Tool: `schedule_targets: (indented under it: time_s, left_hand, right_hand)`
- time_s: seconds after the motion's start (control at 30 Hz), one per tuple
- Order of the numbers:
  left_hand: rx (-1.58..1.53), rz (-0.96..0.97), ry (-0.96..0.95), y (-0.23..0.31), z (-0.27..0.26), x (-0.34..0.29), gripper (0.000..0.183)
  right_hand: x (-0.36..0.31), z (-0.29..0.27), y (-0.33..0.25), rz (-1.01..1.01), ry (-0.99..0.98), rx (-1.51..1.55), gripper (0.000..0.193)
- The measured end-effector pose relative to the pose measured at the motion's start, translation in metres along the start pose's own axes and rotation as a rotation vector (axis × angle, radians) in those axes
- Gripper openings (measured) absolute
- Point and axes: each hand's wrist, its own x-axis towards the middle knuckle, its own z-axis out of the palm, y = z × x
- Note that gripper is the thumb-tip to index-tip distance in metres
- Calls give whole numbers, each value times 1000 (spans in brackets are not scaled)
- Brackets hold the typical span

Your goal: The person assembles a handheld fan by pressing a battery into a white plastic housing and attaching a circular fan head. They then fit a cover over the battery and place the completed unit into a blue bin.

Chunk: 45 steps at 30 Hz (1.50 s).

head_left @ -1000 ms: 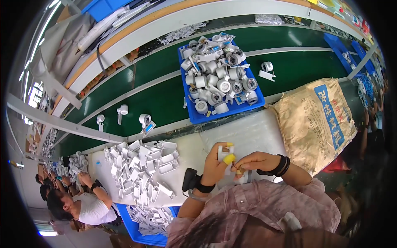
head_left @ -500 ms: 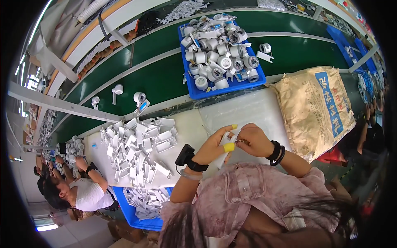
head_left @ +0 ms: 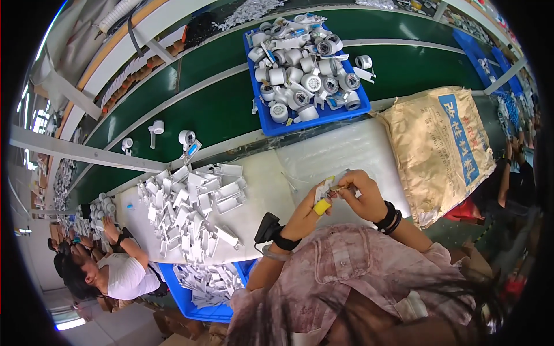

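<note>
In front of my chest, my left hand (head_left: 309, 212) is closed round a white plastic part (head_left: 323, 189). Yellow tape (head_left: 322, 206) wraps its thumb. My right hand (head_left: 365, 196) meets it from the right, with thumb and forefinger pinched at the part's edge. Something thin and reddish, maybe a wire, shows between the hands, but it is too small to name surely. To the left on the table lies a heap of white plastic handle covers (head_left: 193, 202).
A blue crate (head_left: 300, 124) full of white round-headed parts stands across the table on the green conveyor (head_left: 222, 106). A brown paper sack (head_left: 438, 155) lies at right. Lower left sits a blue bin (head_left: 193, 308) of white pieces. A co-worker (head_left: 124, 271) works at far left.
Both hands have turned a little and the left hand has shifted slightly right. Its fingers have closed further round the white part. The right hand still pinches at the part.
</note>
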Motion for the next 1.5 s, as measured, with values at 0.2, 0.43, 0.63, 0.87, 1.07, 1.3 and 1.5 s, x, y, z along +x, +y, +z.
schedule_targets:
  time_s: [0.2, 0.43, 0.63, 0.87, 1.07, 1.3, 1.5]
  left_hand:
    - [-514, -234, 145, 20, 13, 6, 38]
    - [-322, -257, 199, 29, 15, 10, 29]
    - [-258, -183, 246, 38, 22, 10, 32]
    - [-116, -99, 247, 42, 25, 8, 40]
    - [-187, -121, 152, 33, 22, 4, 41]
    - [-132, -99, 145, 34, 23, 6, 43]
    - [-108, -115, 127, 38, 22, 2, 43]
  right_hand:
    - [8, -8, -13, -74, 41, -4, 19]
    - [4, -2, -22, -34, 93, 107, 19]
    - [-3, -1, -15, -89, 95, 17, 19]
    - [-8, 2, -9, -208, 158, -35, 23]
    - [-3, 0, -15, -232, 166, -49, 22]
    - [-5, 2, -9, -216, 174, -49, 24]
    - [-6, 2, -8, -223, 196, -26, 23]
